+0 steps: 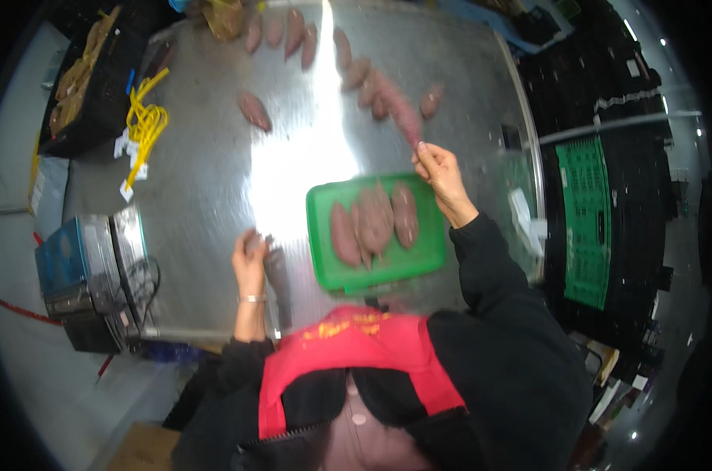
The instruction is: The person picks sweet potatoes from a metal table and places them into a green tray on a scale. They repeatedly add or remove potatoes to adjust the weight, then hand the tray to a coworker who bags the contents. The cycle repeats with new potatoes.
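Observation:
My left hand [250, 261] is closed on a small sweet potato [249, 239] left of the green tray [315, 243]. My right hand [437, 177] grips the lower end of a long, pinkish sweet potato [403, 112], blurred, just above the tray's upper right corner. Several sweet potatoes [344, 235] lie in the tray. More loose sweet potatoes [295, 33] form a curved row across the far part of the steel table [199, 259], and a single one [254, 111] lies apart, left of centre.
A black crate [69, 125] with bagged goods and a yellow strap bundle [144, 125] are at the upper left. A metal device with a cable [85, 267] stands lower left. Dark stacked crates and a green crate [583, 224] line the right, beside a white item [526, 220].

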Demonstrator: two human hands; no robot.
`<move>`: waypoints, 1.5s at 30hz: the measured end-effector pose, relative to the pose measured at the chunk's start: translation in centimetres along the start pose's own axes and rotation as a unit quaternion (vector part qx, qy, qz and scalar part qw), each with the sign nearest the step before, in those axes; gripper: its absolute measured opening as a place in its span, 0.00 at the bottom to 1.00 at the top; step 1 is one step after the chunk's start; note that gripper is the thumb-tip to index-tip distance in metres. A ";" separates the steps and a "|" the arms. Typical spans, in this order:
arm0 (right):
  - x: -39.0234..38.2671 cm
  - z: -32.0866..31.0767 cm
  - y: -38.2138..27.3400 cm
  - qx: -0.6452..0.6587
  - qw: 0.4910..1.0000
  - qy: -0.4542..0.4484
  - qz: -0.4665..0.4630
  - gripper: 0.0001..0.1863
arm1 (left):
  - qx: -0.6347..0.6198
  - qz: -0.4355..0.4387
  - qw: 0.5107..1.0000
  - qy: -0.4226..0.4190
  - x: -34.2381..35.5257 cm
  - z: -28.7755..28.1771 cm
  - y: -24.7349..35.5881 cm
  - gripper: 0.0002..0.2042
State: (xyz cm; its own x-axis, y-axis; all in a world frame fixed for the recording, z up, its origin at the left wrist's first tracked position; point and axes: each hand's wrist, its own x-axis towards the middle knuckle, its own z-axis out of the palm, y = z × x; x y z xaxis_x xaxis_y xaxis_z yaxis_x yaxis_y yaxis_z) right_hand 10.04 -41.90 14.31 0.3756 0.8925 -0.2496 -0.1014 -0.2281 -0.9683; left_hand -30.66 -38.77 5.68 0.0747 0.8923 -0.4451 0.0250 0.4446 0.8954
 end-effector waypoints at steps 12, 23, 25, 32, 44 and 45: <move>-18.1 3.3 9.9 0.023 0.997 0.040 0.062 0.20 | 0.039 0.057 0.996 -0.050 -7.2 1.2 1.3 0.23; -19.3 0.1 9.1 -0.255 0.958 0.128 -0.014 0.28 | 0.031 0.072 0.997 -0.009 -10.1 -1.6 0.8 0.22; -19.5 -1.0 8.8 -0.225 0.960 0.165 -0.014 0.28 | 0.027 0.076 0.997 -0.004 -10.4 -2.1 0.6 0.21; -20.2 -2.5 8.3 -0.124 0.970 0.210 0.014 0.30 | 0.024 0.075 0.997 0.000 -10.5 -2.4 0.8 0.21; -20.6 -2.1 8.6 -0.095 0.976 0.192 0.038 0.27 | 0.024 0.072 0.997 -0.003 -10.8 -2.0 1.0 0.19; -20.5 -2.1 8.6 -0.095 0.977 0.190 0.034 0.27 | 0.026 0.073 0.997 -0.004 -10.9 -1.9 1.0 0.19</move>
State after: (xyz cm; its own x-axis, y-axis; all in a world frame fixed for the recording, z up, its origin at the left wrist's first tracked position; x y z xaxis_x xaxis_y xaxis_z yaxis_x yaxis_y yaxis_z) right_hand 3.39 -62.96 11.08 0.6917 0.6725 -0.2633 0.0202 -0.3824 -0.9238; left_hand -33.38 -47.85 11.42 0.0898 0.9464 -0.3102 0.0644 0.3053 0.9501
